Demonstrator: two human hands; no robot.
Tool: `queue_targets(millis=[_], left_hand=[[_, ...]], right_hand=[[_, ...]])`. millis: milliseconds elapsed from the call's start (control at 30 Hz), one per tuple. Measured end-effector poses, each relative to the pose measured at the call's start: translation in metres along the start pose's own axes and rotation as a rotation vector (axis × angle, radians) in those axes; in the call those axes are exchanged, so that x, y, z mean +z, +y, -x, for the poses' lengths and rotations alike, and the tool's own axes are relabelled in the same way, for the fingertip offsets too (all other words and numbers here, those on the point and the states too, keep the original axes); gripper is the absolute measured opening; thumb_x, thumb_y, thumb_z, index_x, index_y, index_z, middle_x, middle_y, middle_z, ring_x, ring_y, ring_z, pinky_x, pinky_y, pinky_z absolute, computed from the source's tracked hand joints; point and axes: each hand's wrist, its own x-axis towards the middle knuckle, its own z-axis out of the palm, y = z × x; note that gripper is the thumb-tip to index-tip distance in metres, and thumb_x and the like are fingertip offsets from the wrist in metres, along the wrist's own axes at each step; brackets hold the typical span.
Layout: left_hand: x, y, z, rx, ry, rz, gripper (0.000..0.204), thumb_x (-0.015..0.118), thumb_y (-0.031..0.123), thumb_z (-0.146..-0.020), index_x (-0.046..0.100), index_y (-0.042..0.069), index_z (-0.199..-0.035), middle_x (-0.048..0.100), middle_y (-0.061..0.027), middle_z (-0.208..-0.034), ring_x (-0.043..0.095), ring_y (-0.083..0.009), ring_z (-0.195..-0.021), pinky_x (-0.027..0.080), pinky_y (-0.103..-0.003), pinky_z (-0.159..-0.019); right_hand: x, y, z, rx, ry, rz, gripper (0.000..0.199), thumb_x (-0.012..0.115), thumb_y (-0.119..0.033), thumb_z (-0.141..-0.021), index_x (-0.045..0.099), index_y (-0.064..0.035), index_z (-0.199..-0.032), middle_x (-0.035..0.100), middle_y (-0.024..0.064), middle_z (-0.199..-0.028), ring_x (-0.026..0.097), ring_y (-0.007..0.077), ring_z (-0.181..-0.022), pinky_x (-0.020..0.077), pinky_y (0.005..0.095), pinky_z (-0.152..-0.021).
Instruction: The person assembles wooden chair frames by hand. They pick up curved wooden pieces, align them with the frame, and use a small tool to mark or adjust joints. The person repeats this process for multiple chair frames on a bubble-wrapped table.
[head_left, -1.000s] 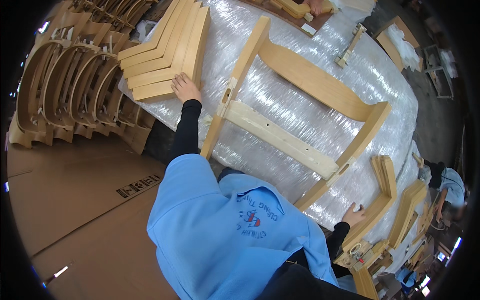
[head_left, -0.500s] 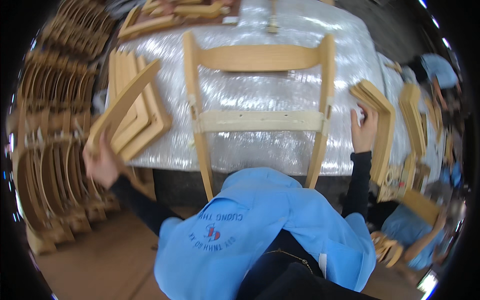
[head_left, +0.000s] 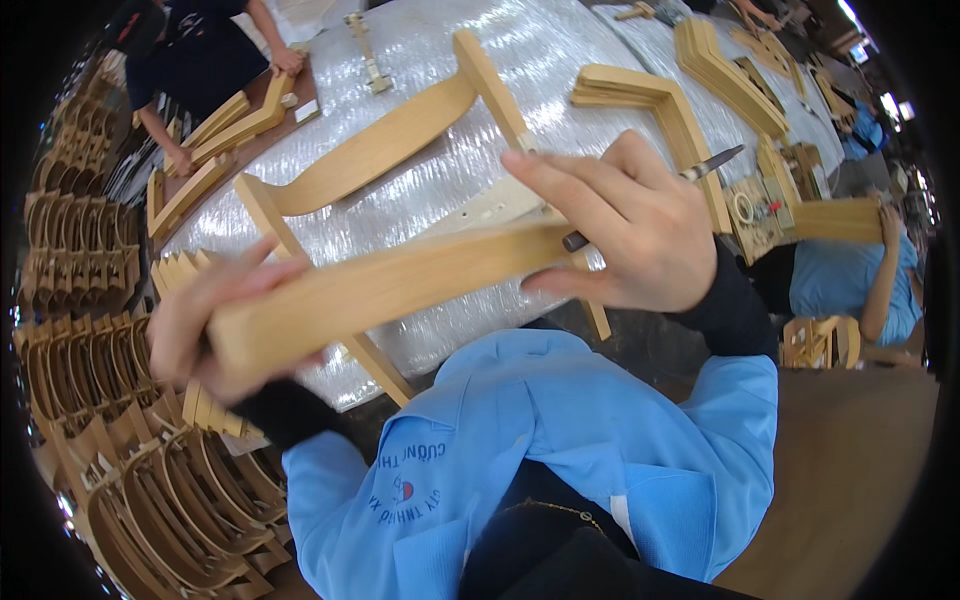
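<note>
My left hand (head_left: 225, 325), blurred by motion, grips one end of a smooth light wooden chair part (head_left: 400, 285), held slantwise above the table. At its other end is my right hand (head_left: 640, 225), with index finger stretched out and thumb under the wood. A slim dark tool with a pointed tip (head_left: 722, 161) passes through my right hand; its kind is unclear. Beneath them lies a wooden chair frame with a curved top rail (head_left: 385, 148) and a pale crossrail (head_left: 485, 208), partly hidden by the held part and my right hand.
Bubble wrap (head_left: 560, 45) covers the table. Bent wooden parts (head_left: 640, 86) lie stacked at right, others (head_left: 180, 268) at left. A co-worker's hands (head_left: 287, 60) handle wood on a brown board at upper left; another person (head_left: 850, 280) holds a plank. Curved parts (head_left: 75, 250) fill racks at far left.
The wooden part has come from the left stack to above the chair frame in my left hand. My right hand has left the right stack and now shows the pointed tool. My view has turned.
</note>
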Motion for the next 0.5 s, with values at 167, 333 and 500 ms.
queue_targets(millis=[167,333,500], left_hand=[[0.147,-0.08,-0.131,0.117,0.056,0.478,0.068,0.097,0.021,-0.067,0.065,0.002,-0.124,0.075,-0.0135,-0.104,0.074,-0.0225,-0.099,0.06,-0.033,-0.084],[0.254,-0.087,-0.206,0.265,-0.156,0.412,0.109,0.095,0.018,-0.067,0.029,0.009,-0.154,0.046,-0.0204,-0.144,0.05,-0.0365,-0.133,0.043,-0.045,-0.111],[0.309,-0.107,-0.237,0.225,-0.189,0.449,0.096,0.089,0.01,-0.067,0.036,0.011,-0.147,0.055,-0.0207,-0.131,0.056,-0.0392,-0.126,0.046,-0.044,-0.108]], right_hand=[[-0.032,0.005,0.083,0.562,-0.121,-0.199,0.038,0.087,-0.023,-0.077,0.074,-0.0028,-0.106,0.065,0.0116,-0.086,0.055,0.0246,-0.072,0.0461,0.0325,-0.067],[-0.047,0.017,0.121,0.79,-0.154,0.212,0.039,0.081,-0.034,-0.085,0.07,0.0013,-0.098,0.056,0.0167,-0.075,0.057,0.0316,-0.067,0.0455,0.0397,-0.062],[-0.043,0.043,0.137,0.873,-0.153,0.259,0.047,0.076,-0.043,-0.088,0.071,0.0018,-0.1,0.058,0.0196,-0.074,0.061,0.0362,-0.067,0.0468,0.0434,-0.063]])
